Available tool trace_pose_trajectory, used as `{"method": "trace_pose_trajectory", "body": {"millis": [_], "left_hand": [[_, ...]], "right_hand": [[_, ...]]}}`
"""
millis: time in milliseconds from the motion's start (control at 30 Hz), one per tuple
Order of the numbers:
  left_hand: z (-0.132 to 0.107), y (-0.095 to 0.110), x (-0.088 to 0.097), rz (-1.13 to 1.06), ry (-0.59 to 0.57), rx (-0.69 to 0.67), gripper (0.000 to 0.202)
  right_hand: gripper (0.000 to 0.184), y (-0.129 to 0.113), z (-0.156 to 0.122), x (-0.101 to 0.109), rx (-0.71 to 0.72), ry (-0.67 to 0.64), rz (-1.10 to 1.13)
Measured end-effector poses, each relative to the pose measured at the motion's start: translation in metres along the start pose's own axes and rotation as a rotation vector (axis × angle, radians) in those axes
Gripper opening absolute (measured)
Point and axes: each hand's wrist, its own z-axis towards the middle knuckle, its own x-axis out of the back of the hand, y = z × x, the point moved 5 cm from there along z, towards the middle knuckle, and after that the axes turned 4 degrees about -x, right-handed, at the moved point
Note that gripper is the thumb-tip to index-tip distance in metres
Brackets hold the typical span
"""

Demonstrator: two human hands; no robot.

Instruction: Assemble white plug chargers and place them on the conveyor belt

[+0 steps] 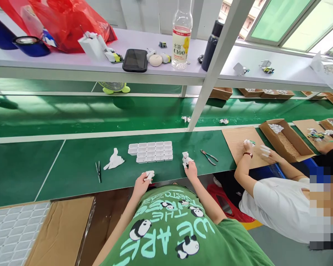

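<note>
My left hand is at the near edge of the green bench, fingers closed on a small white piece. My right hand is further right, its white-capped fingers pinching a small white part. A white compartment tray lies on the green surface just beyond and between both hands. To the left lie a crumpled white cloth and dark tweezers. Green-handled pliers lie right of my right hand.
A co-worker in a white shirt works at the right on cardboard, beside open boxes. The shelf above holds a bottle, black phone, red bag. A white post rises ahead. Stacked trays lie lower left.
</note>
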Motion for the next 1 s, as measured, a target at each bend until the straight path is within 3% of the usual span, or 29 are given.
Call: {"method": "trace_pose_trajectory", "body": {"millis": [133,233,333,467,567,667,767,867,1000], "left_hand": [[-0.001,0.037,-0.017,0.054,-0.119,-0.095,0.053],[-0.011,0.085,-0.036,0.046,-0.25,-0.209,0.064],[-0.025,0.136,-0.053,-0.073,-0.343,-0.362,0.062],[-0.046,0.186,-0.049,-0.29,-0.218,-0.529,0.042],[-0.062,0.211,-0.034,-0.345,-0.117,-0.605,0.037],[-0.076,0.232,-0.021,-0.351,-0.081,-0.655,0.034],[-0.083,0.245,-0.014,-0.342,-0.061,-0.648,0.031],[-0.086,0.249,-0.01,-0.336,-0.046,-0.638,0.032],[-0.086,0.25,-0.003,-0.298,-0.012,-0.731,0.029]], "right_hand": [[0.035,-0.034,0.001,0.026,-0.044,-0.015,0.161],[0.051,-0.091,-0.004,0.066,0.058,-0.041,0.317],[0.048,-0.162,-0.014,0.122,0.257,0.002,0.434],[0.046,-0.242,-0.024,0.191,0.549,0.066,0.529],[0.047,-0.277,-0.026,0.222,0.704,0.092,0.53],[0.047,-0.293,-0.024,0.236,0.761,0.095,0.527],[0.051,-0.297,-0.022,0.236,0.743,0.05,0.53],[0.058,-0.297,-0.023,0.23,0.714,0.0,0.539],[0.063,-0.299,-0.023,0.221,0.651,-0.021,0.636]]}}
